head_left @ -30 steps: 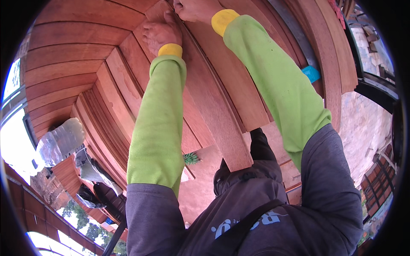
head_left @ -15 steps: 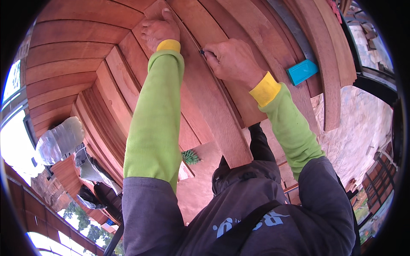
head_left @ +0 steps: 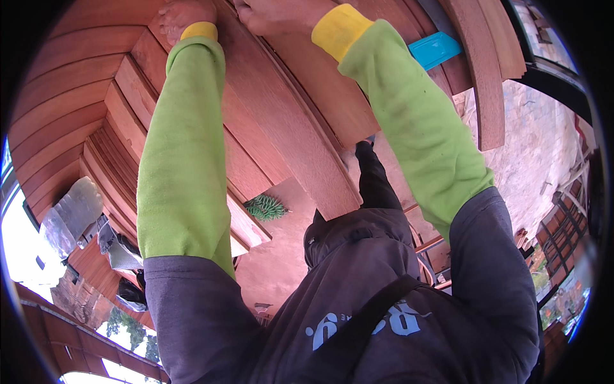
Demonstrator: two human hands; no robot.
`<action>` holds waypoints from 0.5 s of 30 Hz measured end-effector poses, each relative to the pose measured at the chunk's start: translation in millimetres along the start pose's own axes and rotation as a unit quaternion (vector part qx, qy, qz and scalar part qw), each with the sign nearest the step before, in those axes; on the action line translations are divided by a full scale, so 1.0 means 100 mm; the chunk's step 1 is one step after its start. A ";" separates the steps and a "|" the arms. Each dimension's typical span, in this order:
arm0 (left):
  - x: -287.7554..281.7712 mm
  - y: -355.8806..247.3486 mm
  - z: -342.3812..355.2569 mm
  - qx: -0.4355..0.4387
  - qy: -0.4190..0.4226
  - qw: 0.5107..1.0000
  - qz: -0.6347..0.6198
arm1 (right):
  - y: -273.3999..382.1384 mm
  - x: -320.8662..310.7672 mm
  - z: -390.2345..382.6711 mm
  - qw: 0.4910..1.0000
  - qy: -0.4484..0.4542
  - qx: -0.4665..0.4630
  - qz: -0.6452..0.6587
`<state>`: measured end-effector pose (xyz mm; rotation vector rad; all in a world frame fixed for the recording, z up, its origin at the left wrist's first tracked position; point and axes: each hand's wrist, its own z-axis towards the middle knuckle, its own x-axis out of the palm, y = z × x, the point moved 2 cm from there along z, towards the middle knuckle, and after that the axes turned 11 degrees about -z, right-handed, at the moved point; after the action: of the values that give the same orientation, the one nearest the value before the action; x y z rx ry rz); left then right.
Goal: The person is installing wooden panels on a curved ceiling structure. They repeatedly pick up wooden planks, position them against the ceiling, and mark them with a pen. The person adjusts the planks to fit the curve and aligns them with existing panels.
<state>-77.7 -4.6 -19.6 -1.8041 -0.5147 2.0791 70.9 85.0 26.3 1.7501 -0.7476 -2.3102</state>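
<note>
The step in hand looks like steadying a long plank (head_left: 288,121), which runs from 11 to 5 o'clock among other boards (head_left: 339,96). The left hand (head_left: 185,18), at 11, is loosely bent; the right hand (head_left: 275,14), near 12, is curled. Cropped there, I cannot tell their grip. Next seems to call for even pressure.

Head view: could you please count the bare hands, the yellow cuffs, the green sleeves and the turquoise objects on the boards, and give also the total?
Bare hands: 2
Yellow cuffs: 2
Green sleeves: 2
Turquoise object: 1
Total: 7
</note>
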 end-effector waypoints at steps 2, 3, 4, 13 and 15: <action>0.11 0.14 0.16 0.035 -0.025 0.999 0.013 | 0.09 -0.07 -0.53 0.994 0.102 -0.021 0.029; 0.07 0.24 0.25 0.053 -0.043 0.997 0.033 | 0.19 -0.16 -0.87 0.996 0.071 -0.050 0.021; 0.10 0.24 0.28 0.080 -0.051 0.994 0.044 | 0.26 -0.28 -1.23 0.995 0.095 -0.040 0.013; 0.16 0.17 0.28 0.031 0.017 0.999 -0.013 | 0.60 -1.12 -3.80 0.957 0.177 0.182 0.137; 0.11 0.18 0.32 0.033 0.043 0.999 0.006 | 0.57 -1.20 -3.75 0.942 0.081 0.266 0.189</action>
<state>-110.9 -17.0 -33.6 -1.8530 -0.4081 1.9915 448.8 -27.5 83.3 1.7475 -1.6256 -1.7870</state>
